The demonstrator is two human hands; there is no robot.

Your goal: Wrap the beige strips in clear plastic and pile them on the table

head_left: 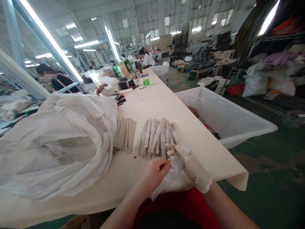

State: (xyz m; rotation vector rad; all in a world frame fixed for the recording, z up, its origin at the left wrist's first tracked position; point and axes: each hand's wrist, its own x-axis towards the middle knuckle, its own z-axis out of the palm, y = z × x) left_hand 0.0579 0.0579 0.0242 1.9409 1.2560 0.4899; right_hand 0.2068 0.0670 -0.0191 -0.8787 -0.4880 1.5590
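My gloved right grip [192, 165] holds clear film [175, 168] close to the near end of the shiny strips [152, 136]. My bare left grip [154, 172] is drawn in narrow beside the film; I cannot tell whether it has caught any. The film looks thin and hangs toward the near edge of the surface [157, 98], so a hard tug could tear it and a slack pinch could lose it. The shiny strips lie loosely crossed; a careless sweep could scatter them or mix them with the dull strips [125, 135] to their left. The slumped bag [71, 140] just beside those could sag over them if nudged.
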